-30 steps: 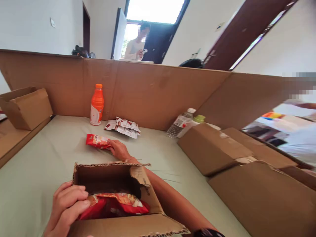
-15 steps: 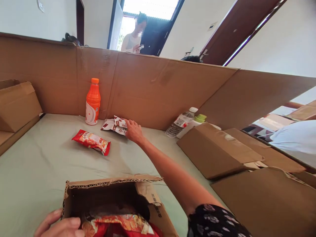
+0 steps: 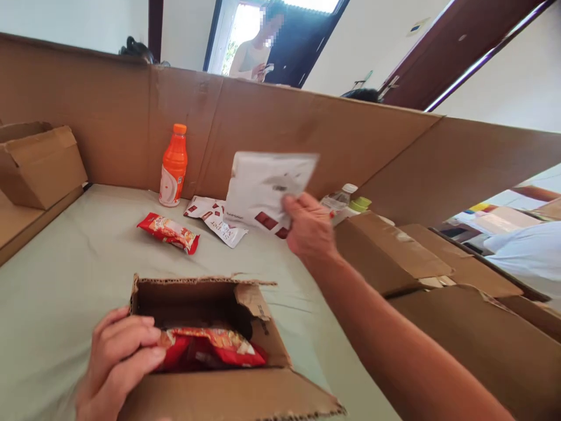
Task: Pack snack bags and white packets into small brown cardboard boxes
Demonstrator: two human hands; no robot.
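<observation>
My right hand (image 3: 311, 228) holds up a flat white packet (image 3: 263, 184) with dark red squares, pinched at its right edge and slightly blurred. Below and left of it, several smaller white-and-maroon packets (image 3: 221, 228) lie on the pale green cloth. My left hand (image 3: 118, 356) grips the left wall of an open cardboard box (image 3: 228, 392), fingers curled over the rim, thumb hidden. Inside that box is a red snack bag (image 3: 210, 345). Another red snack bag (image 3: 170, 233) lies on the cloth beyond the box.
An orange bottle (image 3: 173, 166) stands against the cardboard wall (image 3: 272, 111) at the back. At right, a clear bottle (image 3: 339, 199) and a green cap (image 3: 360, 203) show behind cardboard boxes (image 3: 390, 245). Another box (image 3: 41, 166) is at far left. A person (image 3: 254, 55) stands beyond the wall.
My right hand has lifted the white packet off the small pile and brought it up and to the right. The view has shifted, and more of the box and my left hand shows.
</observation>
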